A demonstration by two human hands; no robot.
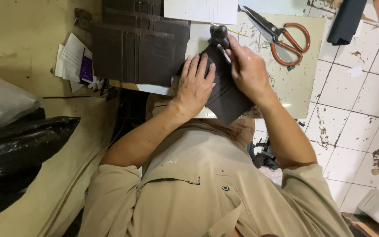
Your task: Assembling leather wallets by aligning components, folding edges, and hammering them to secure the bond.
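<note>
As I read the head view, both hands meet over a dark brown leather piece that lies on the small cream work board, its lower corner hanging past the board's near edge toward the person's lap. Left hand: fingers spread and laid flat on the leather's left half, pressing it down; it grips nothing. Right hand: closed around a slim tool, pale shaft showing between thumb and forefinger, tip down on the leather near its far end. Just beyond that tip sits a dark rounded knob-like object; I cannot tell whether it belongs to the tool or stands on its own.

Surroundings noted:
- Stack of dark brown card-slot panels at the board's far left corner, touching the left hand's fingertips or nearly so; I cannot tell which.
- White sheet along the far edge, overlapping the stack.
- Scissors with orange handles at the far right corner, blades shut, pointing toward the far edge, near the right hand but apart from it.
- Loose white and purple papers off the board's left side.
- Dark fabric piece on the white tiled floor beyond the right edge.
- Black plastic bag well apart at the left.
</note>
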